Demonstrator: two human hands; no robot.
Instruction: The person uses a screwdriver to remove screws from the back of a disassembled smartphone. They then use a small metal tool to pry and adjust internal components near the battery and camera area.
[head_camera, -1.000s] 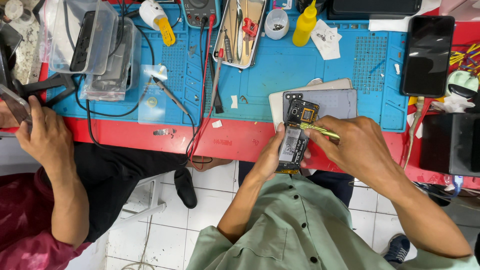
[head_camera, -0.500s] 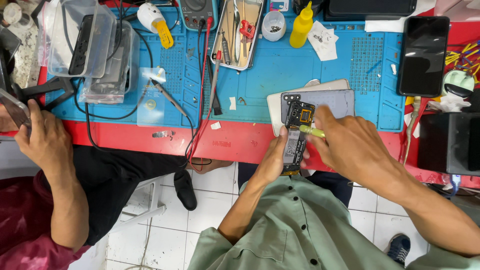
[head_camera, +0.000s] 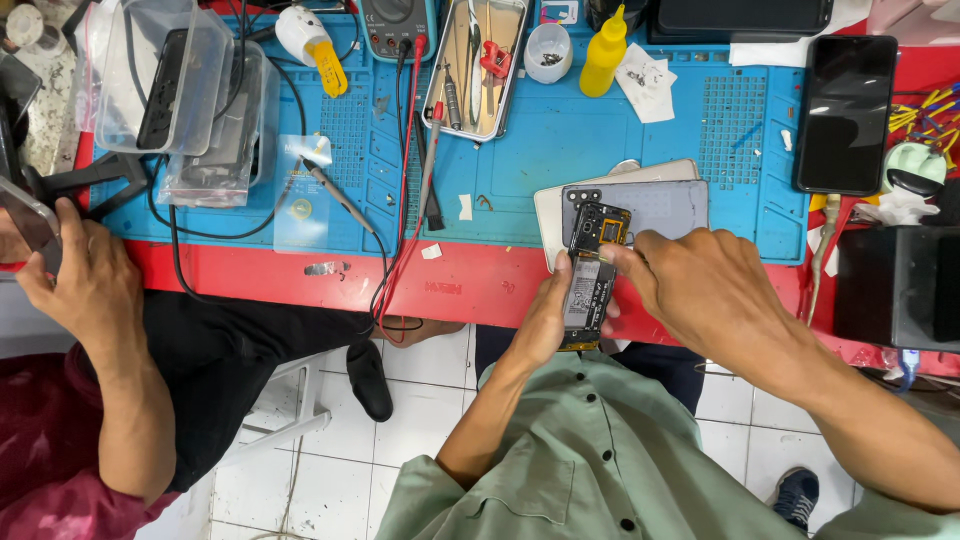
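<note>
The left hand (head_camera: 545, 320) has its grip clamped on the opened phone (head_camera: 592, 285), fingers wrapped around the lower half of its bare back so the battery and circuit board face up. The right hand (head_camera: 700, 285) comes in from the right with thumb and fingertips pinched together at the upper part of that phone, just below the camera module; whether they hold a tool there I cannot tell. The phone hangs at the near edge of the tabletop (head_camera: 480, 285), its top end overlapping a grey back cover (head_camera: 655, 205) that lies on a pale panel on the blue work mat (head_camera: 560, 140). Farther back stand a yellow squeeze bottle (head_camera: 604, 52), a small white cup (head_camera: 547, 50) and a metal tray of tools (head_camera: 475, 65). A black phone (head_camera: 845, 112) lies well to the right. At the far left, another person's hand (head_camera: 85, 275) rests at the tabletop's edge.
</note>
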